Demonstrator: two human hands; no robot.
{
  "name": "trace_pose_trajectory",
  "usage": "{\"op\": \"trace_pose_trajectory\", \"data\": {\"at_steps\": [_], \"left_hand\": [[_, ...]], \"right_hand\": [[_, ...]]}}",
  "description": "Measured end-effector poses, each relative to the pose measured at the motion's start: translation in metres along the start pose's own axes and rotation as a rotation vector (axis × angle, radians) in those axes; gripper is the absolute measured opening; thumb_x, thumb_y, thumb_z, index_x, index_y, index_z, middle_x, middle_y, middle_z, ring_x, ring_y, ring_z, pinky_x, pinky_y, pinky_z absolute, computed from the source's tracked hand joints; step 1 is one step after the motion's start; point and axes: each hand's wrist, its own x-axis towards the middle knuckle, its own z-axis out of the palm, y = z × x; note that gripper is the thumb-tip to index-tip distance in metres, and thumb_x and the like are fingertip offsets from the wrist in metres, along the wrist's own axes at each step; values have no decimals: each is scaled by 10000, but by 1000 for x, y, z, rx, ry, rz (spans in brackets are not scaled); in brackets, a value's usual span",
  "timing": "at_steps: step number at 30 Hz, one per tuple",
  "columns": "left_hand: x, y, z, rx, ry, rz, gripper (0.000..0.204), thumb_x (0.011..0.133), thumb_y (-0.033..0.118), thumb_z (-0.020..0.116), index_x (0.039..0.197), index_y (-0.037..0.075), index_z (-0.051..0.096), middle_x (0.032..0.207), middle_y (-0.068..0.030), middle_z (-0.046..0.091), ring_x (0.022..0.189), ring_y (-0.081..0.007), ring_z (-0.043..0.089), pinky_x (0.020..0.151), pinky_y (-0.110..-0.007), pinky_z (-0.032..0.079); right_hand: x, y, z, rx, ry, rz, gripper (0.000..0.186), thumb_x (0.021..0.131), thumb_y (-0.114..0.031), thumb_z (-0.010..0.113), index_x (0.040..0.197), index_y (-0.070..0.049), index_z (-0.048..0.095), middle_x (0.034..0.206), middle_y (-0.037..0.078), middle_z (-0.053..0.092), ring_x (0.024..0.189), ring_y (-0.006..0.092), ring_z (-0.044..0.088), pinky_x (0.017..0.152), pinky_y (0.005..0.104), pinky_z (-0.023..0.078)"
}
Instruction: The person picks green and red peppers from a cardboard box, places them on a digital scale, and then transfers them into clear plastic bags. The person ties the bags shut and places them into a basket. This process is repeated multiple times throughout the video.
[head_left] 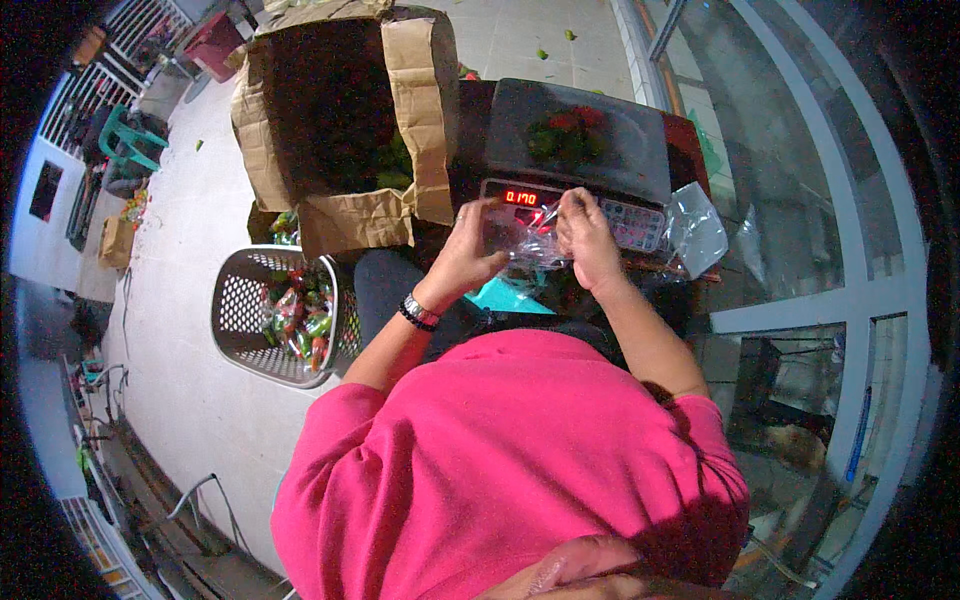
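Observation:
My left hand (468, 247) and my right hand (587, 238) grip a crinkled clear plastic bag (532, 243) between them, both with curled fingers, in front of a digital scale (632, 221) with a lit red display. On the scale's dark pan (632, 160) lies a small pile of green and red vegetables (565, 135), apparently peppers. Left of the scale, a large open brown paper sack (266, 125) holds green produce in shadow. More clear plastic bags (697, 228) lie at the scale's right.
A white perforated basket (237, 325) of bagged produce sits low on my left on the tiled floor (180, 380). A green plastic chair (133, 143) and red bin (212, 45) stand farther left. A glass door frame (855, 375) runs along my right. Small green pieces lie beyond the scale.

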Motion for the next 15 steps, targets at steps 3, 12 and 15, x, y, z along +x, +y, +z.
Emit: {"op": "trace_pose_trajectory", "data": {"at_steps": [3,12,15], "left_hand": [[14,22,-1,18,-77,126,457,621,92,623,1026,6,427,973,-194,466,956,-337,450,825,-378,357],[0,13,4,-1658,-175,-541,165,850,215,455,878,56,487,612,-10,462,545,-138,466,554,-296,427],[-3,7,-2,-2027,-494,-747,183,839,226,473,894,52,488,635,-3,454,573,-130,452,628,-288,427]], "right_hand": [[-3,16,3,-321,-64,-158,151,850,-248,479,805,-108,442,613,-65,362,528,29,312,461,188,268],[13,63,-42,-1047,-25,-323,306,674,-54,508,971,-48,433,609,107,480,615,248,524,567,309,411],[3,57,-35,-774,-62,-213,336,682,-45,483,1014,-61,437,666,67,512,651,190,530,599,291,414]]}}
